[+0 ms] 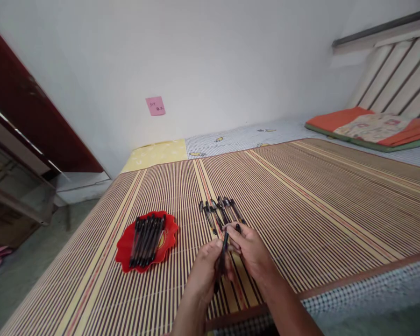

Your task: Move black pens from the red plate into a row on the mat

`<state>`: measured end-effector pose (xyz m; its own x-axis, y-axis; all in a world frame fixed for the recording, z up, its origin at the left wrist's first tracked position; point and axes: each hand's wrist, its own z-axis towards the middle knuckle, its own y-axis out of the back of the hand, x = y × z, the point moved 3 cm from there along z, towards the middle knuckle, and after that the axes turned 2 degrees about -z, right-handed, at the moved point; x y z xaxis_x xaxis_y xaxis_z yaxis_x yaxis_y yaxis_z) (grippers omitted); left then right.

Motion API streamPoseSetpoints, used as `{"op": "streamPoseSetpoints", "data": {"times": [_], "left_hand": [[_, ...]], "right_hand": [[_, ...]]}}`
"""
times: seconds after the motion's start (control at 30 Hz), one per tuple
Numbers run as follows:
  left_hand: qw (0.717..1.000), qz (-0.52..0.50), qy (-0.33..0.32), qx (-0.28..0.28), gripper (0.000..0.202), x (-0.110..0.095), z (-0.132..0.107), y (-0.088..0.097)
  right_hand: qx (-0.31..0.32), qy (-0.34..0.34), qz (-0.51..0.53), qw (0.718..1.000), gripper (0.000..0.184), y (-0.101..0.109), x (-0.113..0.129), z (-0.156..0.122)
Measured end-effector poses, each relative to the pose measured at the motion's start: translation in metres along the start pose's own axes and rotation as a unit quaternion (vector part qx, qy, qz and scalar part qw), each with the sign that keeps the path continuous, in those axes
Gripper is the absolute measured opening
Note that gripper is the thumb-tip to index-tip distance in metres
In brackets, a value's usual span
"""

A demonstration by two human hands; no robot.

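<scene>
My left hand (208, 263) is closed around a black pen (225, 243), which slants upward between the fingers. Close against it, my right hand (250, 245) pinches a small black piece that looks like a pen cap (238, 228); the fingers partly hide it. Just beyond my hands, several capped pens (218, 210) lie side by side on the striped mat (283, 224). To the left, a red scalloped plate (174, 228) holds a pile of black pens (147, 240).
The mat covers a bed with a patterned sheet (227, 135). A folded orange and floral quilt (374, 128) lies at the far right by the slatted rail (399, 70). A pink note (155, 106) is stuck on the wall. At left stand a dark red door (38, 102) and a cabinet (13, 186).
</scene>
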<state>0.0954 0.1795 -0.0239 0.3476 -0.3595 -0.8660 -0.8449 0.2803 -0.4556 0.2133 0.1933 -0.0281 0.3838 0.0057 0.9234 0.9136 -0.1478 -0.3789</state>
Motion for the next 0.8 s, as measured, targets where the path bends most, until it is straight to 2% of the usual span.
{"op": "streamPoseSetpoints", "data": {"times": [0.1,0.2,0.27,0.33,0.43,0.5,0.63,0.7,0.8], "left_hand": [[1.000,-0.003,0.027,-0.002,0.041,0.0029,0.0008,-0.0012],[0.997,0.041,-0.030,-0.059,0.045,0.0020,0.0036,0.0012],[0.993,0.070,-0.068,-0.074,0.048,0.0010,0.0042,0.0016],[0.994,0.075,-0.061,-0.041,0.041,0.0024,0.0037,-0.0007],[1.000,0.029,-0.006,0.010,0.041,0.0066,0.0021,-0.0049],[1.000,0.007,0.006,-0.005,0.044,0.0076,0.0023,-0.0050],[0.994,0.059,-0.060,-0.077,0.046,0.0036,0.0043,-0.0010],[0.993,0.071,-0.064,-0.061,0.043,0.0035,0.0046,-0.0015],[0.999,0.031,-0.010,-0.009,0.042,0.0073,0.0035,-0.0044]], "right_hand": [[0.009,-0.001,0.032,0.999,0.040,-0.0004,-0.0009,0.0011],[-0.006,-0.002,0.023,1.000,0.040,0.0007,-0.0015,0.0016],[-0.012,0.001,0.004,1.000,0.039,0.0016,-0.0016,0.0017],[-0.012,0.003,-0.004,1.000,0.039,0.0023,-0.0018,0.0019],[0.000,-0.003,0.010,1.000,0.039,0.0026,-0.0029,0.0026],[0.000,-0.004,0.010,1.000,0.039,0.0027,-0.0034,0.0030],[-0.018,-0.005,0.000,1.000,0.041,0.0034,-0.0039,0.0031],[-0.012,-0.006,0.000,1.000,0.042,0.0033,-0.0039,0.0029],[0.002,-0.017,0.015,1.000,0.044,0.0032,-0.0045,0.0028]]}}
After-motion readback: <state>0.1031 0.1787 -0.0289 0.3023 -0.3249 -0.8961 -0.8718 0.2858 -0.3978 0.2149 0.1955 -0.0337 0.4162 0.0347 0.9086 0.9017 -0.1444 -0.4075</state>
